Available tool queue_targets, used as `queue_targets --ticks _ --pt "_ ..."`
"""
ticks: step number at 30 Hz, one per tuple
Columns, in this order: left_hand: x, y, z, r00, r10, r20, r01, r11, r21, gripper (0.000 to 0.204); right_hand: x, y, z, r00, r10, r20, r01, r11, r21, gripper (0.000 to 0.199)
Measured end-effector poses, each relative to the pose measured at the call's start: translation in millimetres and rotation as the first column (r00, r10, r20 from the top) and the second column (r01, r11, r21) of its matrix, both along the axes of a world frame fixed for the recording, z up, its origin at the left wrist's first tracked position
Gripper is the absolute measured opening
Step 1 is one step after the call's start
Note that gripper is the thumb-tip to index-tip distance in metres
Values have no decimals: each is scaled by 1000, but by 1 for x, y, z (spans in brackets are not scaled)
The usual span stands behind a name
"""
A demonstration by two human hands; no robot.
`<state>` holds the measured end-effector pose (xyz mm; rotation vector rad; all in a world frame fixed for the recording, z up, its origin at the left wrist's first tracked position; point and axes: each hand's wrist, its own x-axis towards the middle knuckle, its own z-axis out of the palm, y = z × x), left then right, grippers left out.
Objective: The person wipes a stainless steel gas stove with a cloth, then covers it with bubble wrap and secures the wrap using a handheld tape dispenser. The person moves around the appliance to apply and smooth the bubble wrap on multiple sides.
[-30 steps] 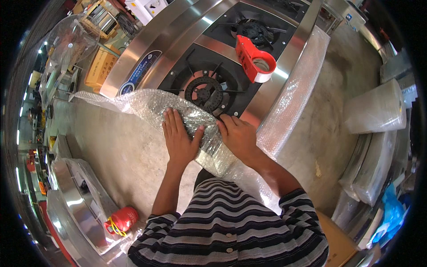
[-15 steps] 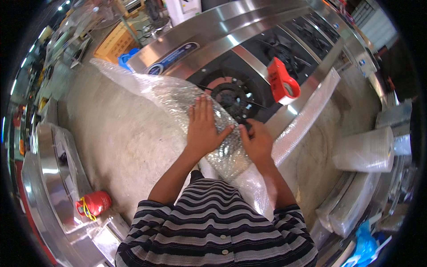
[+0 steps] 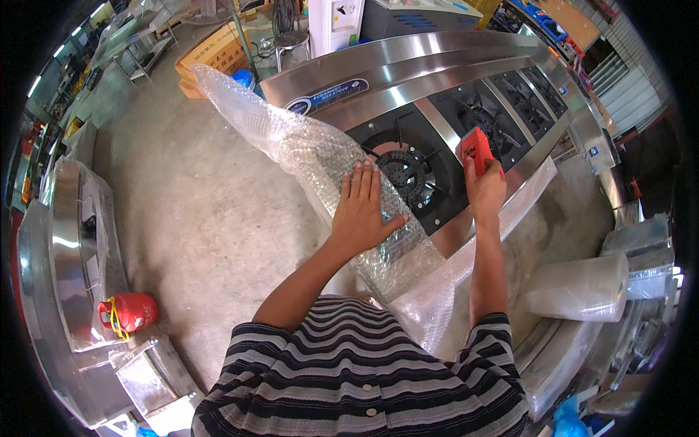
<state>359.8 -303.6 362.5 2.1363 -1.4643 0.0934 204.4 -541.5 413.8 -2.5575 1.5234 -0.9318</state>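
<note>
Left hand [image 3: 357, 217] flat on bubble wrap [image 3: 309, 151], right hand [image 3: 486, 192] around red tape dispenser [image 3: 475, 146] over stove [image 3: 437, 122]

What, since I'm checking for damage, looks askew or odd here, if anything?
No spill or breakage shows. Only the bubble wrap looks askew: wrinkled under the left hand, with one tail jutting past a corner of the gas stove.

white strip lights [image 3: 34, 87] shine left of the mottled concrete floor [image 3: 211, 197].
</note>
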Motion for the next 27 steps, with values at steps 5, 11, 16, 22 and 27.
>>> queue_targets --ticks 5,11,16,22,27 --pt "-1 -5 0 1000 -15 -8 15 1000 -1 111 -11 -26 -3 991 -2 -135 22 989 146 51" --pt "0 -6 0 1000 10 21 -10 999 35 113 -44 -28 30 938 294 185 -342 874 346 43" --pt "3 1 -4 1000 23 13 -23 1000 5 110 -69 44 102 705 575 415 -643 271 716 42" --pt "0 -1 -6 999 12 33 -11 1000 -4 90 -36 116 138 238 971 -18 -287 88 954 38" --pt "4 -3 -13 1000 8 2 -8 997 -75 80 18 130 116 11 985 -173 -248 170 954 44"
